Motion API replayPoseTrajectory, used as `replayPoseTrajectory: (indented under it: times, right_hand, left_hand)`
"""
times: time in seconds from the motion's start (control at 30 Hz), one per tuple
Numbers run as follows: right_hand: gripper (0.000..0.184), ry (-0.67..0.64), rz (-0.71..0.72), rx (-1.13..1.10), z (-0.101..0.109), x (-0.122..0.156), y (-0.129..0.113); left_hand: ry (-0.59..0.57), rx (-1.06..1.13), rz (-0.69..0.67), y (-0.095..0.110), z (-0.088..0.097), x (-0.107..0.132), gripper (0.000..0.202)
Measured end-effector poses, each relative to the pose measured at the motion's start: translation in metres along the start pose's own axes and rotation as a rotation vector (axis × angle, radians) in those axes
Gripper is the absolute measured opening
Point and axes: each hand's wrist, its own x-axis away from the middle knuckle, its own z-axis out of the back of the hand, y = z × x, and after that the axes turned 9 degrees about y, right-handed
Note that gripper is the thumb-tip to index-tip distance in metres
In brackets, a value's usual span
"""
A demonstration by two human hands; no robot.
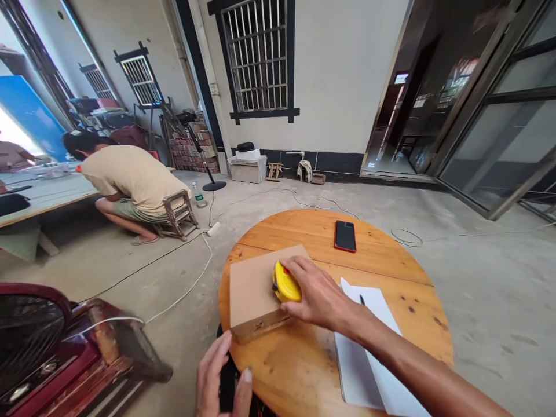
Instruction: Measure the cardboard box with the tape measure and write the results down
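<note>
A yellow tape measure rests on a flat wooden block on the round wooden table. My right hand is wrapped over the tape measure from the right, fingers curled round its body. At the table's near edge, my left hand grips a dark object below the tabletop; what that object is cannot be made out.
A red-cased phone lies face up at the table's far side. White paper with a pen lies under my right forearm. A person crouches on a stool at left. Cables cross the concrete floor; a red fan stands near left.
</note>
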Motion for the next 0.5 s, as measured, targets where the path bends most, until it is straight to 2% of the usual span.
replayPoseTrajectory:
  times: [0.1, 0.2, 0.27, 0.4, 0.5]
  right_hand:
    - [0.075, -0.094, 0.042, 0.033, -0.016, -0.038, 0.0]
    - [0.072, -0.137, 0.078, 0.016, -0.016, -0.044, 0.001]
    - [0.067, -0.041, -0.01, 0.006, -0.01, -0.032, 0.008]
    - [0.063, 0.243, -0.362, -0.058, -0.001, 0.009, 0.035]
    - [0.059, 0.232, -0.496, -0.249, -0.008, 0.034, 0.042]
  left_hand:
    - [0.003, -0.068, -0.057, -0.007, -0.004, -0.004, 0.042]
    - [-0.048, -0.083, -0.051, -0.02, -0.007, -0.007, 0.052]
    - [-0.106, -0.082, 0.018, -0.03, -0.013, -0.006, 0.064]
    - [-0.168, -0.111, 0.165, -0.041, -0.032, -0.002, 0.079]
    - [-0.146, -0.187, 0.179, -0.049, -0.045, -0.009, 0.079]
